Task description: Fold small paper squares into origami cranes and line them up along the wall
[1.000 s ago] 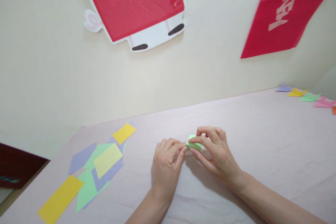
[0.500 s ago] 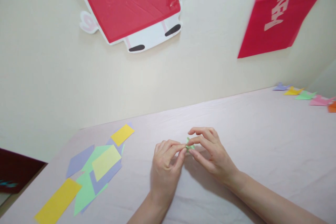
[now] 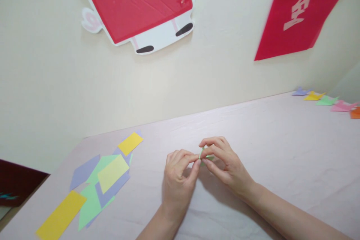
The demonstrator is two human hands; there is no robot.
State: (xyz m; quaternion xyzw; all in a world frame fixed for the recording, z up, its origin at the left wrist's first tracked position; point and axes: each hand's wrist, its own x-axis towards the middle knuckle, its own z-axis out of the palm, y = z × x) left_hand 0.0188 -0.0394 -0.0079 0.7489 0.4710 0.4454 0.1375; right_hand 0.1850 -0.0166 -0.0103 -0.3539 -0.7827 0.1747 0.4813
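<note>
Turned nearly edge-on since a second ago, the small folded light-green paper (image 3: 201, 153) now sits over the wrinkled pale-lilac tabletop (image 3: 270, 138), pinched by the left hand (image 3: 177, 176), thumb to forefinger; right hand (image 3: 231, 165) crowds its fingertips in close, though whether they grip, I can't tell.

Gotta be somebody's home, I reckon, though I couldn't tell you which room. Plain cream wall (image 3: 118, 86) with a cartoon cutout (image 3: 140, 3) and a red sheet (image 3: 306, 15) stuck up on it, and a wrinkly pale cloth (image 3: 267, 142) running right up to it. Loose coloured paper (image 3: 112, 174) to one side, little folded bits (image 3: 326, 101) by the far edge. Proper homey craft corner.
</note>
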